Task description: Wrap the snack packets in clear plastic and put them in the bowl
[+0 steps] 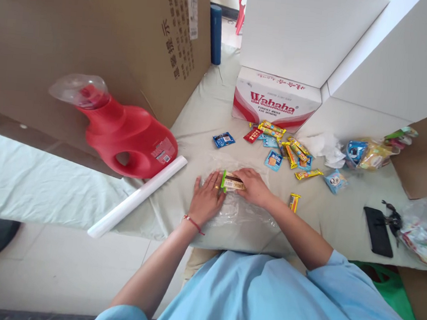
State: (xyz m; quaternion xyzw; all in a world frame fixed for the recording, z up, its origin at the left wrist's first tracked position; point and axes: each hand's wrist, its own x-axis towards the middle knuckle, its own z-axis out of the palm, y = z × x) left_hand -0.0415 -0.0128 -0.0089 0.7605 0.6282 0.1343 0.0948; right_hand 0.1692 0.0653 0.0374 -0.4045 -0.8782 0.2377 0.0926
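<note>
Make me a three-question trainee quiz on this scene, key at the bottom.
1. True or false: the left hand has a red bracelet at its wrist.
2. Which of these lies beside the red jug?
A) the phone
B) the white roll
C) the Wahaha box
3. Fill in: the right hand holds a green-ended packet over a sheet of clear ____.

Key: 1. True. 2. B. 3. Plastic.
</note>
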